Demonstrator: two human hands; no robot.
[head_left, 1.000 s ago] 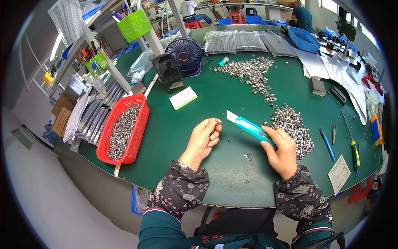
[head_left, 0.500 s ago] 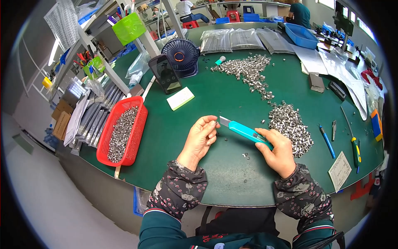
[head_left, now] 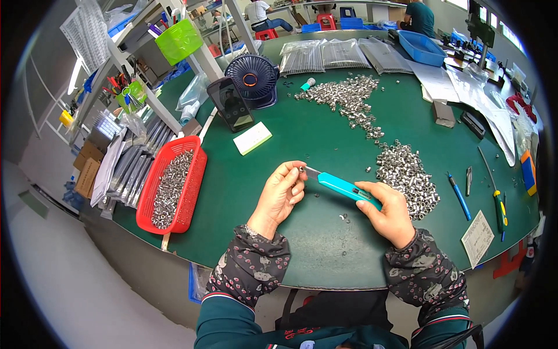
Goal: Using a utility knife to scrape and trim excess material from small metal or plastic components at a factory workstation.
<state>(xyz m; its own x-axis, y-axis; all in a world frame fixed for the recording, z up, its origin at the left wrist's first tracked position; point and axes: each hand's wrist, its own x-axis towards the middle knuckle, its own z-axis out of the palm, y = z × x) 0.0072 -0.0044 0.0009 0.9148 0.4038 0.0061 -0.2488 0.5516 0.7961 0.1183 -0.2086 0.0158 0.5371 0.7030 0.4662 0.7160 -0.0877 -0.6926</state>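
Note:
My right hand (head_left: 388, 210) is closed around a teal utility knife (head_left: 343, 187), its blade pointing left. Pinched between the thumb and forefinger of my left hand (head_left: 281, 193) is a small metal ring (head_left: 301, 169), partly hidden by the fingertips. The blade's tip is at this ring and appears to touch it. Just beyond my right hand lies a pile of short metal rings (head_left: 406, 179), and a second, looser heap of metal rings (head_left: 343, 99) spreads farther back. Tiny dark scraps (head_left: 344, 237) dot the green mat between my forearms.
At the left stands a red basket (head_left: 199, 192) of metal rings. A phone (head_left: 231, 104), a dark fan (head_left: 252, 80) and a paper pad (head_left: 253, 138) are behind my left hand. Right of the pile lie a blue pen-like tool (head_left: 459, 198) and a screwdriver (head_left: 500, 212).
The utility knife has shifted slightly left, bringing its blade against the small metal ring at my left fingertips. My left hand has barely moved.

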